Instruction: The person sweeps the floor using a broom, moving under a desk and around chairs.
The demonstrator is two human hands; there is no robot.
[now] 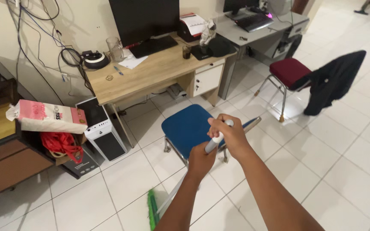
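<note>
Hands [219, 143] clenched on mop handle [213, 143]; white tile floor [343, 171] (office), wooden desk [150, 72].

Far up and left of the fingers [225, 128], on a dark cabinet top: an oblong soft tissue pack [48, 116], pink and white, lying on its long side, with a flat black box [80, 164] on the floor below it. Directly above the fingers, on the wooden desk: a large dark monitor screen [144, 19], switched off, upright against the wall. Further up and slightly right, on the grey desk: a second, smaller dark screen [236, 5], partly cut by the frame edge.
</note>
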